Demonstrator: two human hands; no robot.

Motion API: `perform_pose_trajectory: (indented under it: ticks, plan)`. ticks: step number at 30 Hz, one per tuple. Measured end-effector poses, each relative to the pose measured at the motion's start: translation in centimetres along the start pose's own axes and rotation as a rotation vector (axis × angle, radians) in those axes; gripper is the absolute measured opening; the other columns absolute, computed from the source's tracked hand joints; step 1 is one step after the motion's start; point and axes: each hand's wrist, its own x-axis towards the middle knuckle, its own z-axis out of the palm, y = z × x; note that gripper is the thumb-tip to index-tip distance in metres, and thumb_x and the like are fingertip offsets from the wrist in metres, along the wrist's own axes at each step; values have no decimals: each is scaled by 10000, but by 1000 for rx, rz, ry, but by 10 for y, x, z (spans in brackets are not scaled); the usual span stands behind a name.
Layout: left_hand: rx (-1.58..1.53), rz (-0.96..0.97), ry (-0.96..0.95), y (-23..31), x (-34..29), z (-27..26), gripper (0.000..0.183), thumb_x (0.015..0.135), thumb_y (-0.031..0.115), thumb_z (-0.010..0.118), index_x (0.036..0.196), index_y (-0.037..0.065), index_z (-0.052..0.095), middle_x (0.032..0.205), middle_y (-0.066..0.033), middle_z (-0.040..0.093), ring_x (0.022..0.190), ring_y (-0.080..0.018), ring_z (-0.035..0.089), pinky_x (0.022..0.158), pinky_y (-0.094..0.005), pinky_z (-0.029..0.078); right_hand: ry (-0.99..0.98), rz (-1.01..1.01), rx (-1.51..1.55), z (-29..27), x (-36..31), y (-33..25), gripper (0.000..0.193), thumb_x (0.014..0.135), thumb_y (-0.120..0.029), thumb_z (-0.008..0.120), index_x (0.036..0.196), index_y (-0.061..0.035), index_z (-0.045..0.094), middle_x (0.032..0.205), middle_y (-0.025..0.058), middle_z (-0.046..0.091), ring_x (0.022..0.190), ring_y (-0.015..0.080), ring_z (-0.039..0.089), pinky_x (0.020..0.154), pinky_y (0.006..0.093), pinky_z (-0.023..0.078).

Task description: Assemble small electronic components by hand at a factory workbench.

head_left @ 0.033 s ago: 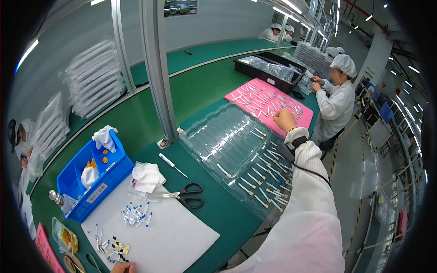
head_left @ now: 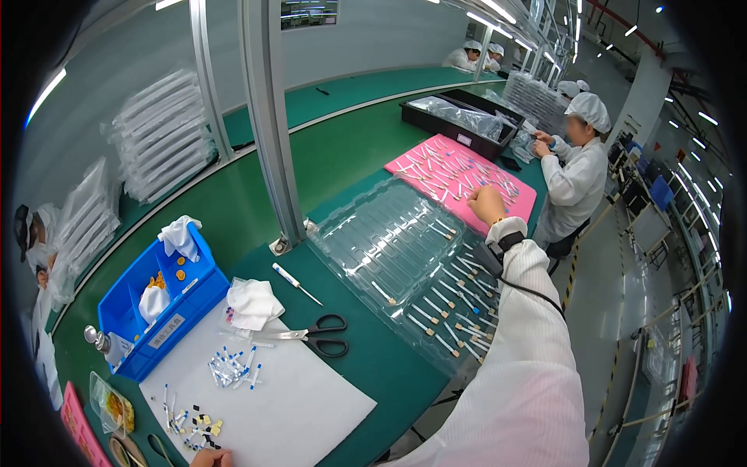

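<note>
My right hand [head_left: 488, 204] is over the near edge of the pink mat [head_left: 525, 204], its fingers bent closed. What they hold, if anything, is hidden. Many thin white strips [head_left: 447, 165] lie spread on that mat. Under my right forearm, a clear plastic tray [head_left: 366, 226] holds several white strips with tan ends [head_left: 420, 312]. At the lower edge my left hand [head_left: 212, 458] shows only in part, fingers curled together at the white sheet [head_left: 311, 401]. Small black and yellow pieces [head_left: 205, 420] lie just beyond it, with a pile of blue-tipped white strips [head_left: 231, 367] farther up.
Black-handled scissors [head_left: 327, 345] and a white pen-like tool [head_left: 296, 283] lie mid-table. A blue divided bin [head_left: 202, 292] stands left, near a metal post [head_left: 268, 124]. A black crate [head_left: 420, 117] is at the back, with a co-worker [head_left: 580, 167] beside it.
</note>
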Motion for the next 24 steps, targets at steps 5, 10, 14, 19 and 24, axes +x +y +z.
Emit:
perform_pose_trajectory:
  ticks: [5,10,14,19,24]
  plan:
    - [-30,2,21,-6,-4,1,116,967,155,676,1005,50,709,816,-124,686,634,-199,607,609,-312,496,34,77,117,22,11,-14,173,742,-213,807,819,-60,786,818,177,740,786,328,726,760,431,565]
    - [4,-3,36,-7,-7,2,133,969,171,675,1009,49,715,812,-128,680,630,-202,598,605,-316,490,57,239,54,31,8,-29,207,728,-256,833,788,-65,782,820,180,742,792,342,726,767,431,568]
    - [-11,22,51,-1,-4,2,135,963,166,682,1006,42,713,815,-133,680,643,-222,609,616,-331,498,74,198,97,33,10,-23,217,717,-264,837,775,-64,779,807,182,740,787,341,726,762,431,571]
    - [-3,-5,51,-2,-3,6,120,951,151,694,993,40,709,821,-142,684,660,-240,632,628,-341,510,-12,191,83,23,9,-21,278,746,-292,817,851,-36,782,863,214,737,851,371,728,778,450,578]
    - [-1,-6,54,5,-4,1,86,945,120,691,980,43,709,821,-146,688,668,-245,647,626,-347,512,-213,129,296,-12,-18,-56,299,725,-295,833,775,-10,760,728,159,719,700,273,703,684,401,543]
